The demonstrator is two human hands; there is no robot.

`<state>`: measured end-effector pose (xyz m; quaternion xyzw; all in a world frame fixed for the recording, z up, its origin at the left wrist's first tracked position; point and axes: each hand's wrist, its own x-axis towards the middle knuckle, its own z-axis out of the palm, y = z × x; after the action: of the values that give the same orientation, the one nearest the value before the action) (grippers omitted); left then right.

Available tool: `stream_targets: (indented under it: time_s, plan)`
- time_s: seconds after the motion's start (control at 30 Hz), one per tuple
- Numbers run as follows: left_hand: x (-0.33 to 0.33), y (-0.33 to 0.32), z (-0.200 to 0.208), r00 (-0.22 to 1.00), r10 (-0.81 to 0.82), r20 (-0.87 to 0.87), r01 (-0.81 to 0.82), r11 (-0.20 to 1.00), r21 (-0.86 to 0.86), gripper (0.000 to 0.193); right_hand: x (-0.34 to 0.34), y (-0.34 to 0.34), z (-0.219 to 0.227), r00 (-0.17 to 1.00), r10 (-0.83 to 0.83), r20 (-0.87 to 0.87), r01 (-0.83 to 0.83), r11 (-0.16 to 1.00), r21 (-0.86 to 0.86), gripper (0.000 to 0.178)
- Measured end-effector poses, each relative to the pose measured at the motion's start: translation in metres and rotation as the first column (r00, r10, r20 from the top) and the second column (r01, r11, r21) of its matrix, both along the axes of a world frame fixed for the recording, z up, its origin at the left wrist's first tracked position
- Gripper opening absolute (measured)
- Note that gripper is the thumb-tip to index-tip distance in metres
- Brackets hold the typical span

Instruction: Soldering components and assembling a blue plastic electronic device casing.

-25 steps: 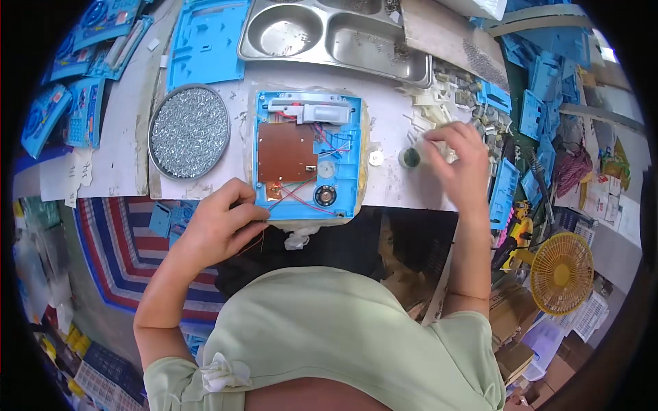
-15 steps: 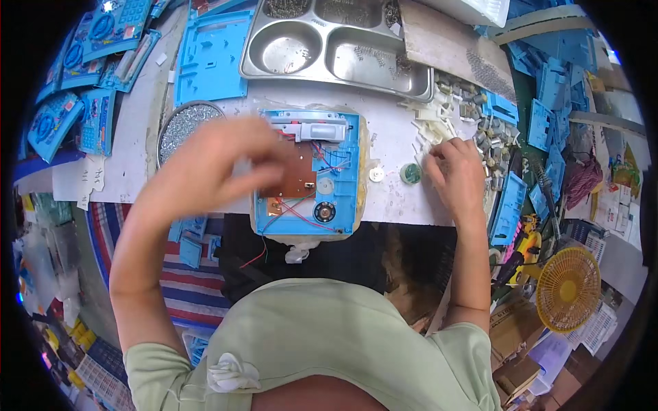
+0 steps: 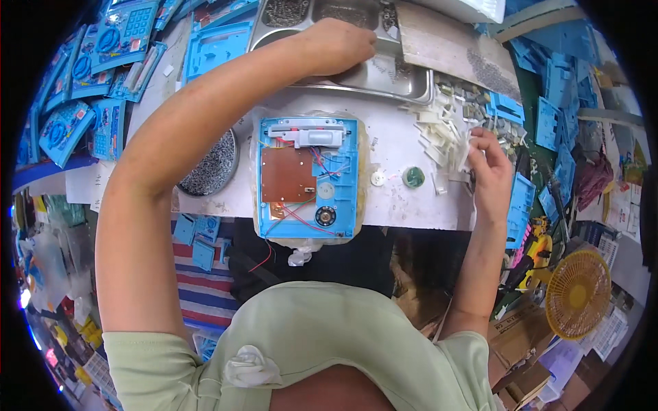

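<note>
One open blue case [image 3: 308,179] lies at the centre of the white bench [image 3: 404,205], back up, showing one brown board [image 3: 288,174], one round black speaker [image 3: 325,216] at its 5 o'clock corner and a few red and blue wires. At 3 o'clock from the case sit two small round parts, one white [image 3: 378,178] and one green [image 3: 412,177].

The left hand [image 3: 336,46] reaches to 12 o'clock into one steel tray [image 3: 404,75] with several compartments; its fingers curl down into a compartment, and what they hold, if anything, cannot be told. The right hand [image 3: 488,171], at 3 o'clock, pinches a small white piece [image 3: 468,147] at the edge of a heap of white clips [image 3: 442,127]; the piece's shape is too small to make out.

One round dish of screws [image 3: 211,164] lies at 9 o'clock, half hidden under the left forearm. Several more blue cases [image 3: 96,82] are stacked at 10 o'clock, cut off by the rim. One yellow fan [image 3: 577,293] stands at 4 o'clock.
</note>
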<state>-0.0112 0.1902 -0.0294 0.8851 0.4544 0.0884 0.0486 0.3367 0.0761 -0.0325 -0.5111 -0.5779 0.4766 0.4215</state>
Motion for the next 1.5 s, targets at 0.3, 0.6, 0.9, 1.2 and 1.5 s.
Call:
stream_targets:
  time_s: [0.3,0.6,0.9,1.2,1.5]
  plan:
    - [-0.019,-0.008,0.014,0.997,0.073,-0.012,-0.072,0.994,0.077,0.019,-0.019,0.003,0.016,0.997,0.026,0.07,-0.027,1.0,0.009,0.008]
    - [0.03,0.003,-0.018,0.987,-0.088,-0.135,0.099,0.992,0.083,0.02,-0.063,-0.013,0.019,0.992,0.093,-0.085,-0.102,0.988,-0.119,0.014]
    - [-0.019,-0.118,0.076,0.815,0.108,0.57,-0.048,0.992,-0.121,0.019,-0.079,-0.065,0.057,0.989,-0.127,0.079,0.115,0.983,0.141,0.023]
    - [-0.022,-0.272,0.042,-0.304,0.859,0.412,0.501,0.512,-0.698,0.014,-0.132,-0.098,0.051,0.894,0.443,0.063,-0.422,0.789,0.446,0.039]
    - [-0.013,-0.286,0.032,-0.133,0.866,0.481,0.397,0.491,-0.775,0.008,-0.139,-0.105,0.05,0.842,0.395,0.367,-0.537,0.665,0.519,0.037]
